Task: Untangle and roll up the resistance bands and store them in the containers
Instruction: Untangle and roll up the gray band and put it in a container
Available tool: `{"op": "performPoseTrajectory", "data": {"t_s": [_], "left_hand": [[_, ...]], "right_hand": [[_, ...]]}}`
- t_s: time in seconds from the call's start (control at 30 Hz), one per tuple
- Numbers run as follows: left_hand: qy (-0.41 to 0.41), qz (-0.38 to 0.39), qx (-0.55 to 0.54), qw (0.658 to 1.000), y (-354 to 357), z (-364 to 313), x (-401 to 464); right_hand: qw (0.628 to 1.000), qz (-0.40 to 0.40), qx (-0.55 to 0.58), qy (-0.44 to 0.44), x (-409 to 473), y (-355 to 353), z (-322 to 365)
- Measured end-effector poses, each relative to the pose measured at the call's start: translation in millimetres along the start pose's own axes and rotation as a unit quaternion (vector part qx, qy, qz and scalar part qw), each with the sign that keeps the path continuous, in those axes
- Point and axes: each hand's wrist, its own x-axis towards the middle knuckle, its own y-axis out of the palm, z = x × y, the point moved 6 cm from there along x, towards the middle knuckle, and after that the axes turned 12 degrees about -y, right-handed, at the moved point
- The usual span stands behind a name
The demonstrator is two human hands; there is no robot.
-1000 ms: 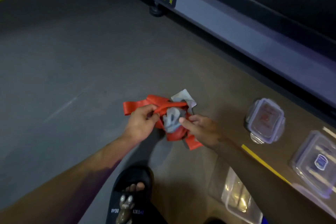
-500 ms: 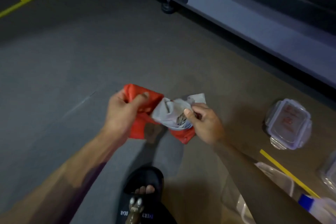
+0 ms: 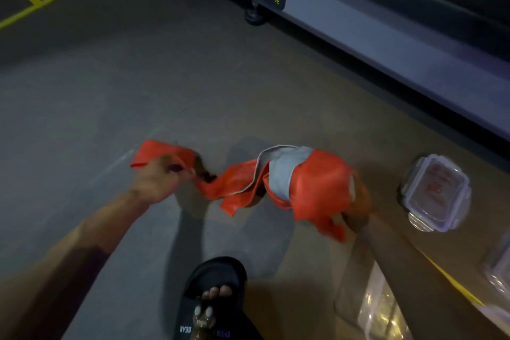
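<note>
Two hands stretch tangled bands above a gym floor

The treadmill base (image 3: 386, 44) runs beyond the fingers. The red band (image 3: 320, 185) spans between both hands, the grey band (image 3: 281, 171) wound around it. The left hand (image 3: 157, 182) pinches one red end; the right hand (image 3: 356, 204) grips the other (fingers mostly hidden). A lidded container (image 3: 436, 193) sits just outside the right fingers.

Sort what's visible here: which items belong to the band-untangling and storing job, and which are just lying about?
Part of the job:
- red band, stretched between left hand and right hand
- grey band, caught in the red one
- lidded container on the floor
- open clear container

Just there:
- treadmill
- black sandal
- yellow floor lines
</note>
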Motion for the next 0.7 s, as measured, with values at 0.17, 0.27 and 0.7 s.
{"op": "performPoseTrajectory", "data": {"t_s": [0.17,0.27,0.7], "left_hand": [[0.135,-0.072,0.022,0.988,19,-42,-34],[0.152,0.126,-0.187,0.962,51,-72,-51],[0.26,0.073,-0.205,0.941,39,-76,-64]], "right_hand": [[0.909,-0.171,0.295,-0.24,16,-23,15],[0.92,-0.124,0.205,-0.309,28,-17,34],[0.963,-0.12,0.201,-0.13,45,1,-18]]}}
